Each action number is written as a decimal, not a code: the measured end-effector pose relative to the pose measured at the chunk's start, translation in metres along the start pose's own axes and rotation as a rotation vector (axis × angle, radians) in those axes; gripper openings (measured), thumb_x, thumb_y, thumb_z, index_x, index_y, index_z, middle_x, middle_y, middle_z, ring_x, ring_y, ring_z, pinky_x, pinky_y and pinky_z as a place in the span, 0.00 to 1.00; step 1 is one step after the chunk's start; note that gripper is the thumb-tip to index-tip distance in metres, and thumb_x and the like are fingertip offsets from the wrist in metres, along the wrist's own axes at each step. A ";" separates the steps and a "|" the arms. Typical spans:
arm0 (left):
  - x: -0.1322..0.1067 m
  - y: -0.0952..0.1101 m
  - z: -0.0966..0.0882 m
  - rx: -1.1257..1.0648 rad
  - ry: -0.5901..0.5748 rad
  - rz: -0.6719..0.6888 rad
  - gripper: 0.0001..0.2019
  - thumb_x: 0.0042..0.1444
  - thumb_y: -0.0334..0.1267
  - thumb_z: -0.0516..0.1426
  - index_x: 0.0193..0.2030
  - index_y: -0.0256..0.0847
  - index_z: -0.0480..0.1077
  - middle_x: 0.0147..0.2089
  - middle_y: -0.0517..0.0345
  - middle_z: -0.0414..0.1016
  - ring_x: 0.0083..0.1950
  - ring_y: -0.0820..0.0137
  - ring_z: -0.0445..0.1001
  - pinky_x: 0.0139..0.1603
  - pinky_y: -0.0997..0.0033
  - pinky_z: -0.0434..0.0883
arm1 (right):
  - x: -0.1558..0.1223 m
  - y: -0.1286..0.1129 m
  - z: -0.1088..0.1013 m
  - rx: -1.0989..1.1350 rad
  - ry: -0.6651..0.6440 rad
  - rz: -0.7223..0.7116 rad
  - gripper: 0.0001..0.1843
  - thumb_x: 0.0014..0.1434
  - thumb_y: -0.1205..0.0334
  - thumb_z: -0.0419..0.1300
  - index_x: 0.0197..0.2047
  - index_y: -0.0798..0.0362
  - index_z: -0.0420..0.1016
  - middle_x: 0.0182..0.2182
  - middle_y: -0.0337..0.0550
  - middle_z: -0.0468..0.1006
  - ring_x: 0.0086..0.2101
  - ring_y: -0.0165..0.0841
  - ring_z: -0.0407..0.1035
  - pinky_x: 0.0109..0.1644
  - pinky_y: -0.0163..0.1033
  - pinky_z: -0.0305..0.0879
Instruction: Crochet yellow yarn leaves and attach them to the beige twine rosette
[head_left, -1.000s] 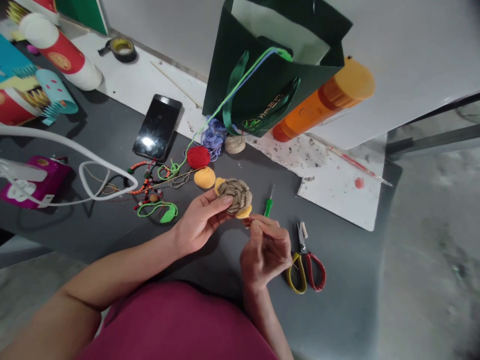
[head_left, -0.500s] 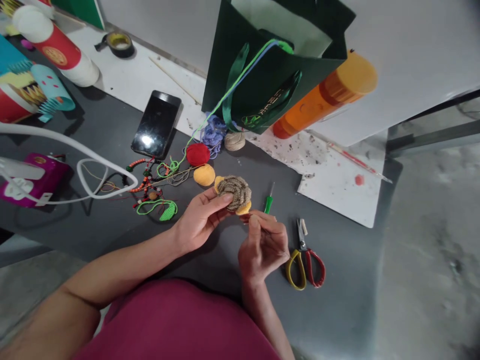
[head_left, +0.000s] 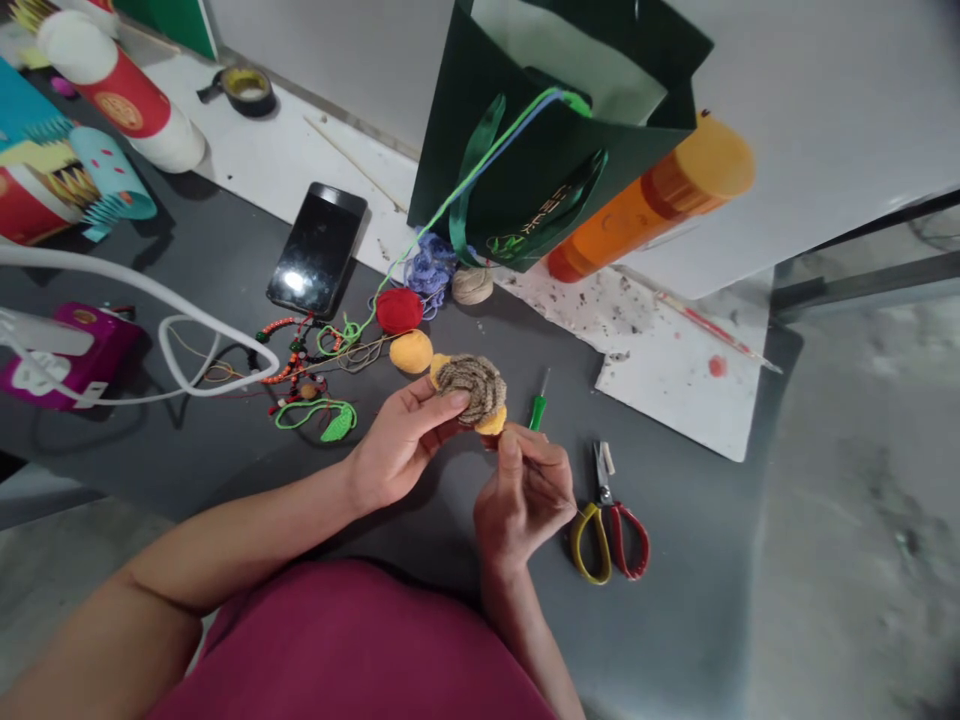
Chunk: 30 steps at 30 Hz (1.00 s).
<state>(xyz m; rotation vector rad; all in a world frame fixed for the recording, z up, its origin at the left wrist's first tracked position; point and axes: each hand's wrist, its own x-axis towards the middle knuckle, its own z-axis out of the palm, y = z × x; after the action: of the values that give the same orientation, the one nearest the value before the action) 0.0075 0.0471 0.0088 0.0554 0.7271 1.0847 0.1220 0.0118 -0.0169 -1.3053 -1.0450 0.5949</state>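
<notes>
My left hand grips a round crocheted piece, brown spiral on top with yellow edges, held just above the dark grey table. My right hand is pinched close under the piece's lower right edge; what it pinches is too small to make out. A green-handled crochet hook lies on the table just beyond my right hand. Small scissors with one yellow and one red loop lie to the right of that hand.
A red yarn ball, a yellow one, purple yarn, a beaded string and a green leaf lie beyond. A phone, a green bag, an orange bottle and a white cable stand around.
My right hand has crept slightly left and closer under the crocheted piece. My left hand holds the piece in much the same place.
</notes>
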 end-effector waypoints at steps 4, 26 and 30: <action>0.000 0.000 0.000 -0.017 -0.022 0.021 0.11 0.50 0.32 0.71 0.40 0.38 0.80 0.38 0.57 0.84 0.41 0.71 0.80 0.49 0.72 0.74 | 0.000 0.001 0.001 0.051 0.010 0.027 0.05 0.61 0.67 0.66 0.33 0.52 0.76 0.29 0.38 0.83 0.29 0.29 0.78 0.34 0.36 0.74; 0.006 0.007 -0.005 0.160 -0.077 0.167 0.14 0.50 0.42 0.72 0.39 0.36 0.79 0.37 0.55 0.83 0.41 0.68 0.80 0.51 0.65 0.73 | 0.009 -0.007 -0.002 0.128 -0.035 0.270 0.09 0.58 0.61 0.67 0.29 0.52 0.74 0.24 0.35 0.81 0.25 0.29 0.75 0.33 0.36 0.70; 0.005 0.004 -0.004 0.137 -0.024 0.178 0.15 0.49 0.43 0.72 0.39 0.37 0.79 0.37 0.55 0.83 0.41 0.66 0.80 0.52 0.63 0.74 | 0.006 -0.008 -0.002 0.086 -0.001 0.158 0.07 0.59 0.65 0.67 0.30 0.52 0.76 0.26 0.36 0.83 0.26 0.29 0.76 0.34 0.37 0.71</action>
<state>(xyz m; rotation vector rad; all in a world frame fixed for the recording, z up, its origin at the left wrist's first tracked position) 0.0031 0.0520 0.0044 0.2536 0.7851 1.2006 0.1253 0.0145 -0.0077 -1.3193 -0.9126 0.7515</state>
